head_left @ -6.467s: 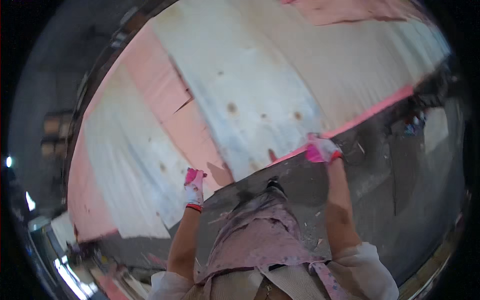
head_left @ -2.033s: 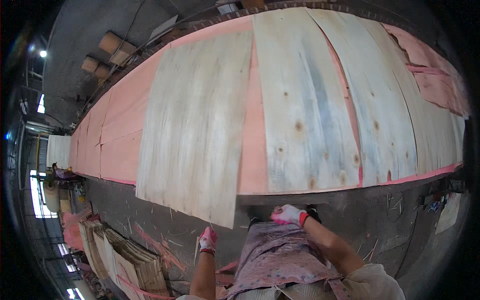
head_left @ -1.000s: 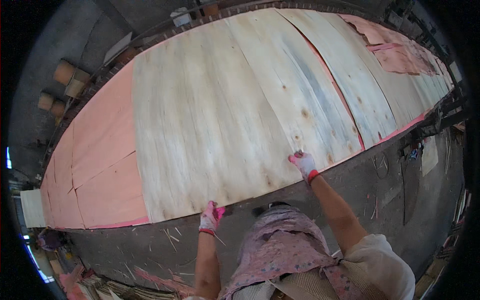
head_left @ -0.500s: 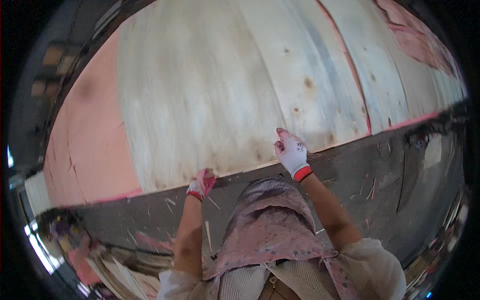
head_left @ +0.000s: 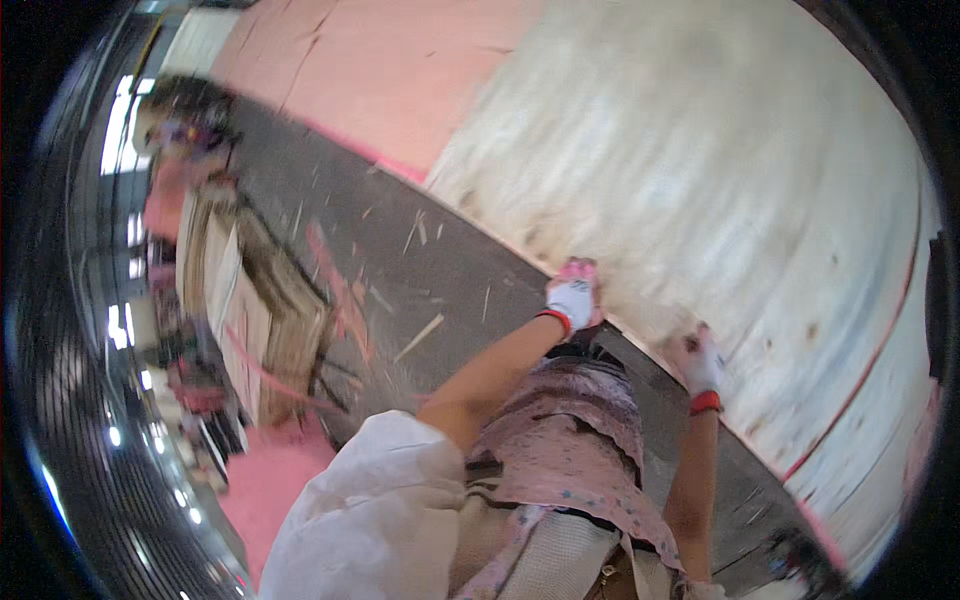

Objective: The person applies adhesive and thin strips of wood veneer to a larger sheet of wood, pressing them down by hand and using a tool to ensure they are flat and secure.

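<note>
The left hand point(head_left: 575, 288), in a white-and-pink fabric glove, meets the near edge of a broad, pale, thin wooden sheet point(head_left: 680, 170); the similarly gloved right hand point(head_left: 702, 362) is over that edge, fingers bent. Whether either grips, I cannot tell. The sheet lies spread out; leftward, flat salmon-pink sheets point(head_left: 400, 90) are uncovered.

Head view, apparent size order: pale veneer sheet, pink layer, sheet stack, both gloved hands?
1. Pale veneer sheet
2. Pink layer
3. Sheet stack
4. Left gloved hand, right gloved hand: too alike to rank
</note>
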Demonstrator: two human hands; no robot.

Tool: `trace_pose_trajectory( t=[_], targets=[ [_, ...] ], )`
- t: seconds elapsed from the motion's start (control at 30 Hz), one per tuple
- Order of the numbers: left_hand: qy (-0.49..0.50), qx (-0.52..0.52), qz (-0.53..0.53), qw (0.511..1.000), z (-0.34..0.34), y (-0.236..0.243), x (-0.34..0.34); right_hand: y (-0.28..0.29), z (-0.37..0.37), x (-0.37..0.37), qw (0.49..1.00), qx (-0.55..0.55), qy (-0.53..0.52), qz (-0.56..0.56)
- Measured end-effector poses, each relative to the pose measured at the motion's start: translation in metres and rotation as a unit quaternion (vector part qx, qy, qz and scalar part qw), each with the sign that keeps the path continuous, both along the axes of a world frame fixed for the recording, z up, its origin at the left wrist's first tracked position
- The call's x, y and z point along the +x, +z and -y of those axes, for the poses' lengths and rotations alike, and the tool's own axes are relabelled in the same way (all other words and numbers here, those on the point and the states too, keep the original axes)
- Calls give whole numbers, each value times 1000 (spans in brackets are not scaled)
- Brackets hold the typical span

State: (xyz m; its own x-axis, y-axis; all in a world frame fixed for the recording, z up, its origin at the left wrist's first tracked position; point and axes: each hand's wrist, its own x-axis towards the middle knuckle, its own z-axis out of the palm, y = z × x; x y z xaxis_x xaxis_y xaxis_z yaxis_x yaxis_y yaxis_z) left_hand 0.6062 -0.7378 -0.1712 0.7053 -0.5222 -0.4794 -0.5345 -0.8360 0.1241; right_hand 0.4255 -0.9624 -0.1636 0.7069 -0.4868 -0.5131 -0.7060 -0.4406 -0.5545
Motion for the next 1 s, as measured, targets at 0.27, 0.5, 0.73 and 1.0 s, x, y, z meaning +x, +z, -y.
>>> trace_pose_trajectory(
  t=[0.27, 0.5, 0.73, 1.0],
  targets=[
    [455, -385, -180, 783, -130, -2, -17, 46, -93, 109, 921, -62, 258, 285],
    [686, -336, -126, 633, -369, -25, -246, 32, -221, 217, 833, -157, 455, 272],
    [857, -129, -201, 456, -482, -21, -464, -24, -234, 225, 810, -278, 516, 14],
    [909, -357, -89, 195, -580, -45, -365, -55, -282, 321, 524, -362, 685, -354]
  ],
)
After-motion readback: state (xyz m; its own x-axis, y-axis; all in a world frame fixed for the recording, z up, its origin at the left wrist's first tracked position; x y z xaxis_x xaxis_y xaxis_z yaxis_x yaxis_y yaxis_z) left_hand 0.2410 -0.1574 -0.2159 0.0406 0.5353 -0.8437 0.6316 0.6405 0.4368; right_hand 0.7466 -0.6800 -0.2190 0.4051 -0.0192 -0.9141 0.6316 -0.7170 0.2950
